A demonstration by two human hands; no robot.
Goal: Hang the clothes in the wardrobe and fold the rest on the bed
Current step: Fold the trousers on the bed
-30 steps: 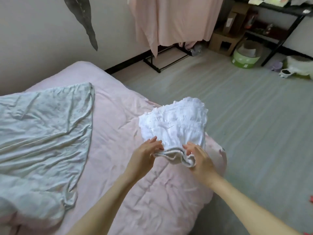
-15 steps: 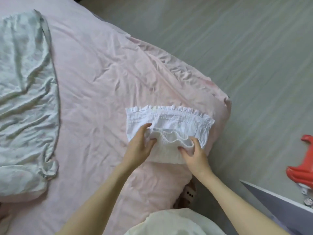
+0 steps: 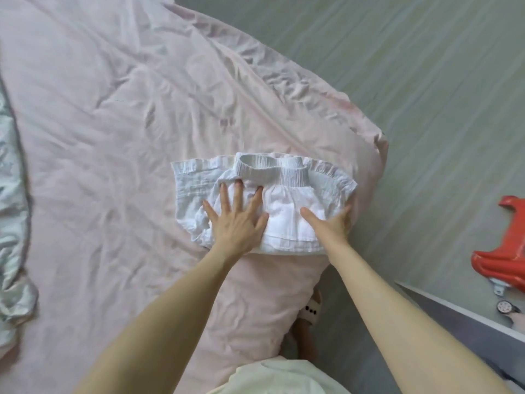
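A white ruffled garment [image 3: 287,207] with an elastic waistband lies folded on the pink bed [image 3: 119,115], close to the bed's right corner. My left hand [image 3: 237,220] lies flat on its left half with fingers spread and straight. Over at the garment's right edge, my right hand [image 3: 331,224] presses it, thumb on top; its fingers are hidden past the edge. The wardrobe is out of view.
A pale grey-green cloth [image 3: 12,217] lies along the bed's left side. Grey floor [image 3: 426,81] runs to the right of the bed. A red plastic object [image 3: 504,251] sits on the floor at the right, by a grey board edge [image 3: 454,317].
The garment was held up by its waistband, then laid on the bed and folded over. Both hands let go of the waistband and now press the fabric flat. The view tilted down.
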